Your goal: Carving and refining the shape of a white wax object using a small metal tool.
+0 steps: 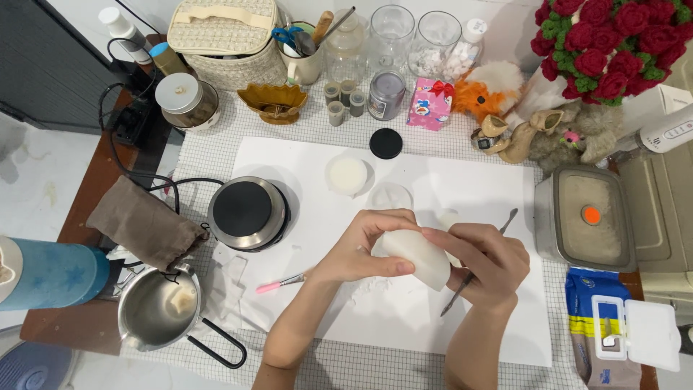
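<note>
Both hands meet over the middle of the white sheet [404, 318], and I see them holding the same thing: a white waxy block [417, 256], lifted a little above the sheet. My left hand [361, 253] is closed around its left end, thumb under and fingers over the top. My right hand [484, 263] grips the right end, and in the same hand there is a thin metal tool [462, 285] which runs slanted from under the palm up to the right. Near the left forearm a small pink brush [278, 283] lies on the sheet. More to the left, at the near edge of the desk [346, 365], stands a steel pot [155, 310] with a black handle and a pale lump inside, and beside it a teal bottle [50, 273]. Behind the pot lies a brown cloth bag [141, 224], and next to it sits a round hot plate [247, 211]. On the right is a grey box with an orange dot [588, 215], and nearer, a pack of wipes [613, 332]. Further away on the sheet I see a white round disc [347, 175], a clear lid [388, 196] and a black lid [385, 143]. At the far edge are a woven basket [227, 40], glass jars [393, 32], a pink box [430, 103] and red roses [613, 40].
</note>
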